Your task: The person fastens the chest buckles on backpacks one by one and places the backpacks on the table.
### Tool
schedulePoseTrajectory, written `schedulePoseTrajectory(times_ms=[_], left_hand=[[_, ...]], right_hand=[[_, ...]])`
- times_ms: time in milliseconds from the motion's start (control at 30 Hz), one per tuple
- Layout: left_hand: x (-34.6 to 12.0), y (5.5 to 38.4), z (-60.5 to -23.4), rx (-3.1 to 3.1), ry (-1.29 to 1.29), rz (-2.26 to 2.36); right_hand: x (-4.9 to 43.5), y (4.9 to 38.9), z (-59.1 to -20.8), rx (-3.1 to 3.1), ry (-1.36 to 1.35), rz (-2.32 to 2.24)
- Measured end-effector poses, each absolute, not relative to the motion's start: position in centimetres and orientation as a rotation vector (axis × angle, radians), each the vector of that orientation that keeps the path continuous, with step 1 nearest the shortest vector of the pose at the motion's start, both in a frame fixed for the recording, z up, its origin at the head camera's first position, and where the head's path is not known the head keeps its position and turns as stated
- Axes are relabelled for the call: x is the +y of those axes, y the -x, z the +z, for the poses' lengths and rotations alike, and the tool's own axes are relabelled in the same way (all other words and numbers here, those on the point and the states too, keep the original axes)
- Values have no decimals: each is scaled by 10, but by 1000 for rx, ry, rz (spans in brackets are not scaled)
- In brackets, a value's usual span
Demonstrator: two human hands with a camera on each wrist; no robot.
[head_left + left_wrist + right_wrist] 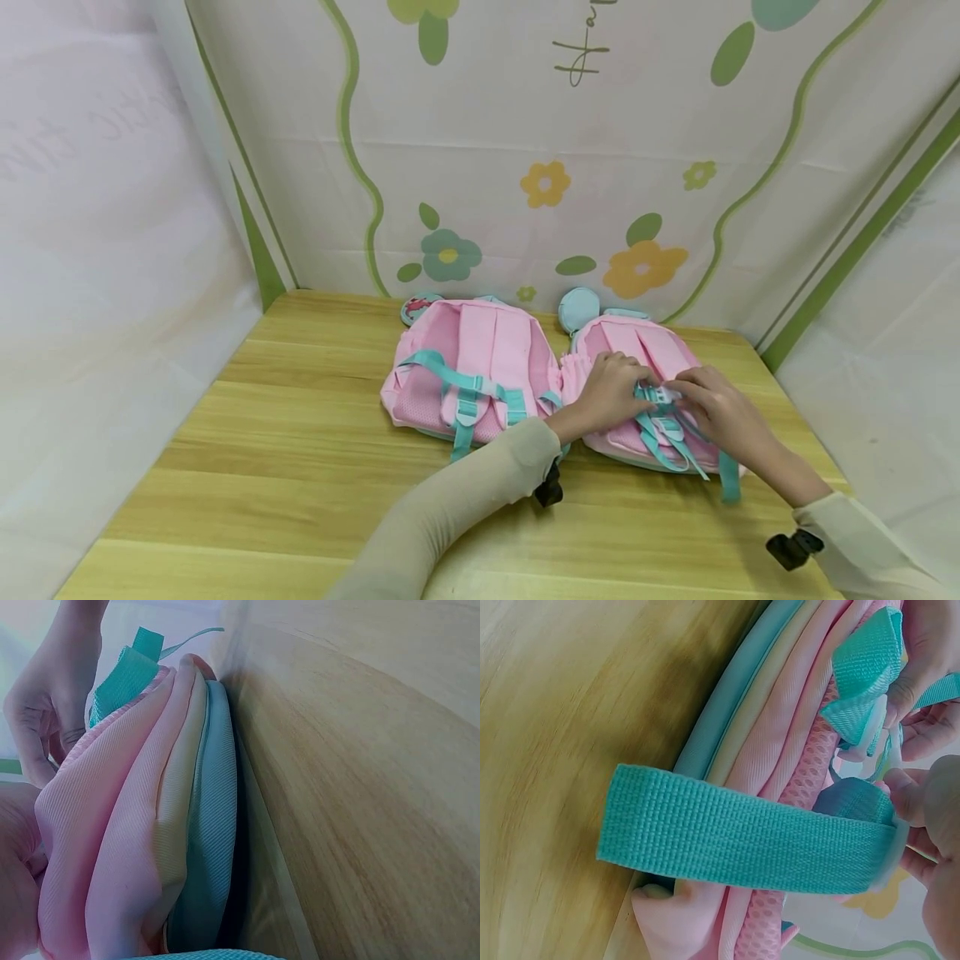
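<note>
Two pink backpacks with turquoise straps lie side by side, straps upward. Over the right backpack [622, 333], my left hand [613, 390] pinches a turquoise strap [866, 664] near a white plastic buckle [662, 395]. From the other side, my right hand [723, 415] grips the buckle's white end piece [891, 859], with a wide turquoise webbing strap [727, 829] running from it. Fingers partly cover the buckle, so I cannot tell whether its halves are joined. In the left wrist view, the bag's pink side [112, 847] hides part of the hands.
Left of the hands lies the other pink backpack [495, 333], a turquoise strap across its front. Round light-blue pouch [579, 310] sits behind the right bag. The wooden table [285, 467] meets a floral-printed cloth wall [480, 167] at the back.
</note>
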State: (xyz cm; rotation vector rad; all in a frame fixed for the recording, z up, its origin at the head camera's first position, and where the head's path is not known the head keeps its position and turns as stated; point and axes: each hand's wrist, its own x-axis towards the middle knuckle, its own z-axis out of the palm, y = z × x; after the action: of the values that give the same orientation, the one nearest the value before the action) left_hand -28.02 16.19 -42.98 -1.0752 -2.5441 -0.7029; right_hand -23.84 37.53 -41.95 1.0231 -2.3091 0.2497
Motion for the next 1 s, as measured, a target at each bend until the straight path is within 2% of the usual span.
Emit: schedulePoseTrajectory(times_ms=[1000], left_hand=[[162, 280, -433, -2536, 1089, -683]], right_hand=[[371, 239, -424, -2332, -980, 251]])
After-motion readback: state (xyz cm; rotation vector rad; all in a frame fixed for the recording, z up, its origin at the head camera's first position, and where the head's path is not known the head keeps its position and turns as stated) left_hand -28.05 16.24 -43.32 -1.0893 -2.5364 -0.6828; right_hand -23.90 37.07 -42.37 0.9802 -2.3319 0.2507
